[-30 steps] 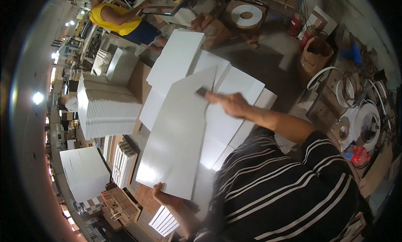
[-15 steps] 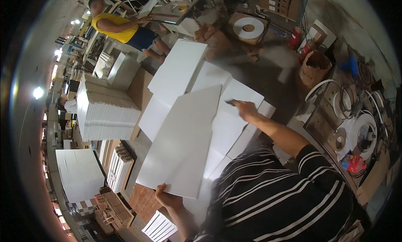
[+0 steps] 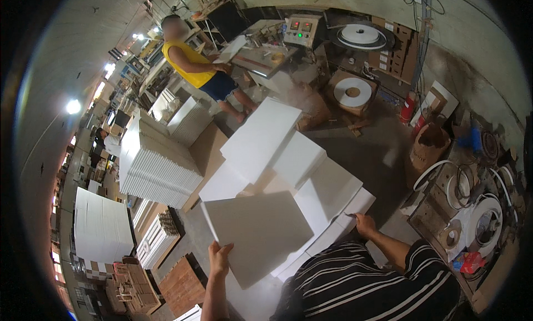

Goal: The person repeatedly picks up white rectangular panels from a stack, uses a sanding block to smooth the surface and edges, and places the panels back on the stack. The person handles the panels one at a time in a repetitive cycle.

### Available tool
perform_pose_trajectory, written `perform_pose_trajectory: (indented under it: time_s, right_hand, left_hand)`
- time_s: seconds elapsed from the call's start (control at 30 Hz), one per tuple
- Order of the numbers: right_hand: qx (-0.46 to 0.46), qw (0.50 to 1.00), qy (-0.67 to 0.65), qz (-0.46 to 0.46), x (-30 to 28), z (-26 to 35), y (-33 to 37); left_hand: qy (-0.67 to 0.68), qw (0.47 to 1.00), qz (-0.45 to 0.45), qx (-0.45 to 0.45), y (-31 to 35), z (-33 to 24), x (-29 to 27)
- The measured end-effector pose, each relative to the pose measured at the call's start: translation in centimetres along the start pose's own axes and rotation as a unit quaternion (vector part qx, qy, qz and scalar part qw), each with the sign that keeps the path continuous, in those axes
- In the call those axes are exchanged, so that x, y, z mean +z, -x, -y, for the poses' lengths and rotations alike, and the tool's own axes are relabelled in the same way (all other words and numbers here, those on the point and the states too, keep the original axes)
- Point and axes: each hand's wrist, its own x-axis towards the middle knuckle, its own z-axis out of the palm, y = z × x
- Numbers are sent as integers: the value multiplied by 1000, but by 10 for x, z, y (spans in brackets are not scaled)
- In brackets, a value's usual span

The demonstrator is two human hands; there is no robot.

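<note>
My left hand (image 3: 219,260) grips the lower left edge of a white rectangular panel (image 3: 264,226), its fingers closed on the board. The panel tilts above other white panels (image 3: 264,129) that overlap in a loose pile. At the right end of the pile, my right hand (image 3: 365,226) is closed round a small dark object (image 3: 350,214); its kind is too small to make out. That hand is beside the edge of the long white boards (image 3: 333,232) close to my body.
Tall stacks of white panels (image 3: 158,165) stand at left. A person in a yellow top (image 3: 191,65) works at a machine table (image 3: 266,60) farther back. To the right are a cluttered bench (image 3: 444,221), a brown paper sack (image 3: 428,149) and a white roll (image 3: 352,92).
The panel in my left hand has swung down and turned to lie lower over the pile. My right hand has drawn back toward my body, away from the panel's edge. The view has shifted.
</note>
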Motion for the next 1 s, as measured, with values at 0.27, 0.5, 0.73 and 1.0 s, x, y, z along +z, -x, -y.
perform_pose_trajectory:
  time_s: [0.27,0.5,0.73,1.0]
  right_hand:
    - [7,995,-61,-78,3,-12,11]
    - [62,994,-25,-85,-2,-23,28]
    - [46,988,-36,-140,3,-29,18]
    - [14,986,-103,-127,11,-27,4]
  left_hand:
    - [-527,774,231,264,-49,9,69]
    - [-557,694,347,295,-58,24,83]
    - [-500,758,247,338,-42,30,87]
    - [-456,806,31,376,-3,50,95]
